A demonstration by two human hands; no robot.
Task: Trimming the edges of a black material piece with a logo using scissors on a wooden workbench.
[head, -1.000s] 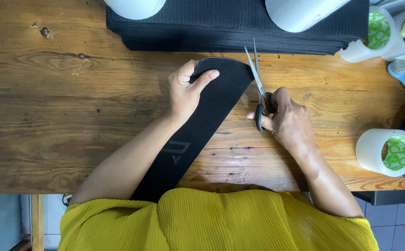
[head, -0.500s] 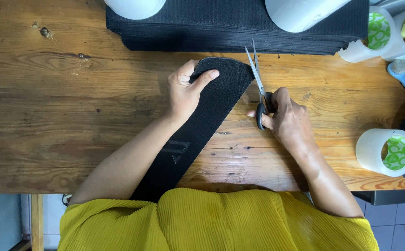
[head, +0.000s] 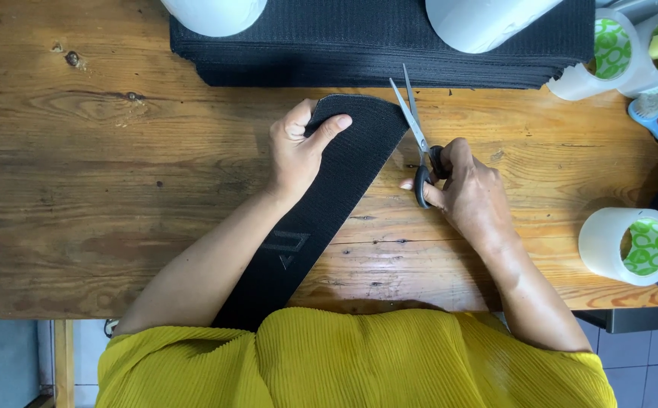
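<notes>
- Two hands are at work on one long black strap, which lies slantwise across the wooden table, its far end rounded and its near end running off the table edge toward my yellow shirt.
- My left hand pins the strap near that rounded end; the fingers are clenched on it, thumb over the top face and the others curled at the left edge.
- My right hand grasps the scissors by the black loops, fingers closed through them. The blades are slightly parted and point away from me, just beside the strap's right corner; I cannot tell whether they touch it.
- The strap looks to me like ribbed woven webbing: light, soft enough to bend, yet firm across its width, and not slippery. I judge it best held close to the end being worked, flat against the table, so it does not twist.
- A faint mark shows on the strap lower down, near my left forearm.
- Beyond the strap's end sits a stack of similar black pieces, with two white rolls resting on it.
- Tape rolls stand at the right, one near my right wrist, others at the far corner beside a blue brush.
</notes>
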